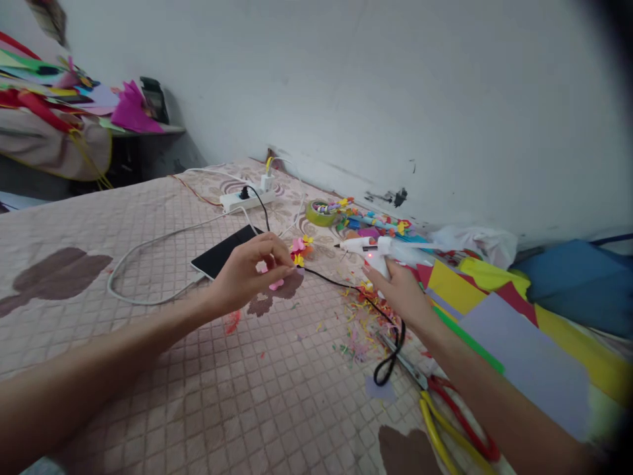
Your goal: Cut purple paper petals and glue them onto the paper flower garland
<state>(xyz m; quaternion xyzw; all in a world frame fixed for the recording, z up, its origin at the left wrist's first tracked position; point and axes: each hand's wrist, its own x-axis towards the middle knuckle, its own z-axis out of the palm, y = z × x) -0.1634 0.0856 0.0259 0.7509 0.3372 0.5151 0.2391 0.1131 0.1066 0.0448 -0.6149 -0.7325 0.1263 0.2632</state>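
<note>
My right hand [403, 287] is wrapped around the handle of a white hot glue gun [380, 248]. Its dark nozzle points left, and a small red light glows on its body. My left hand [257, 267] is closed in a pinch left of the nozzle, beside small pink and yellow paper flowers [299, 245]. What sits between those fingertips is too small to make out. A black cord [329, 280] runs from near the left fingertips to below my right hand, where it loops. Under my left wrist and fingers lies a black tablet-like device [225, 251] with a white cable.
Scissors [420, 376] with red and yellow handles lie by my right forearm. Paper scraps [363, 316] cover the cloth nearby. Coloured sheets [514, 349] spread at right. A power strip [247, 198] and a roll of tape [319, 214] lie toward the wall.
</note>
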